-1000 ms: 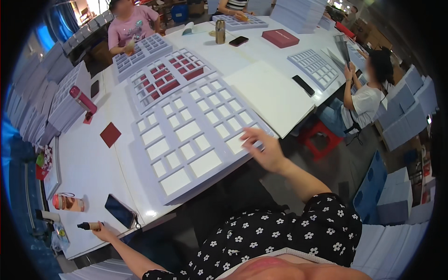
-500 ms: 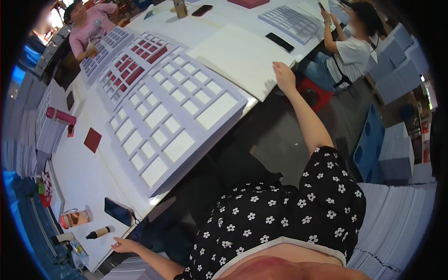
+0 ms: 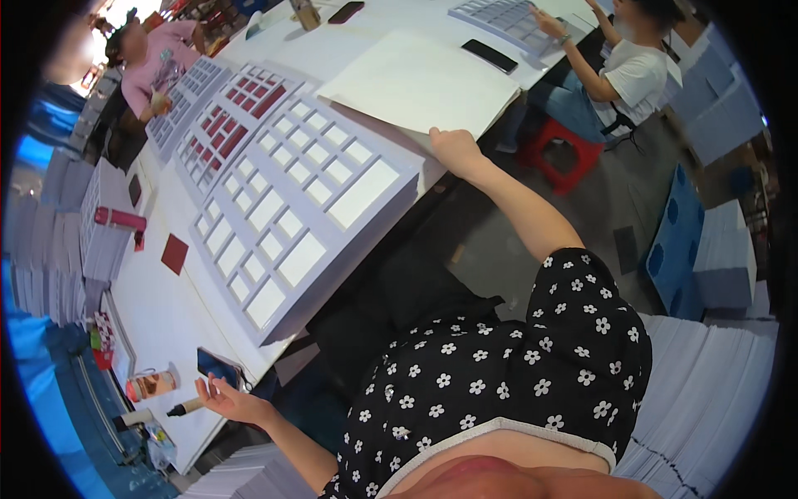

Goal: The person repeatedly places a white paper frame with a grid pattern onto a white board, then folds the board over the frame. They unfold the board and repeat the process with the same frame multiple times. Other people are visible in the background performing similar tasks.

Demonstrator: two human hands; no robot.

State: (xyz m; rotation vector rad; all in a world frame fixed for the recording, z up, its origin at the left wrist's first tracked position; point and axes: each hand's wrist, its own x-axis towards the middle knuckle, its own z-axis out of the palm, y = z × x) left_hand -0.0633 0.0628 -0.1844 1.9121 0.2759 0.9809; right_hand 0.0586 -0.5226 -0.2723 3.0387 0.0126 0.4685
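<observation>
My right hand (image 3: pixel 457 153) is closed, its fingertips pinching the near edge of a large white sheet (image 3: pixel 416 79) at the right part of the table. Left of that sheet stands a pale lilac compartment tray (image 3: pixel 312 249) with white panels in its cells. Down at the lower left, my left hand (image 3: pixel 231 402) is open with its fingers apart and holds nothing. It hovers beside a dark phone (image 3: pixel 218 366) and partly covers a small bottle with a black cap (image 3: pixel 189 407).
Another tray with red cells (image 3: pixel 223 133) lies beyond. A pink flask (image 3: pixel 120 219), a jar (image 3: pixel 151 385) and a black phone (image 3: pixel 490 56) rest on the table. Two people sit or stand across and right. A red stool (image 3: pixel 561 154) and paper stacks (image 3: pixel 698 399) are close by.
My right hand has come left and closed on the white sheet's edge, which has shifted. My left hand has risen, its fingers spreading near the phone and bottle.
</observation>
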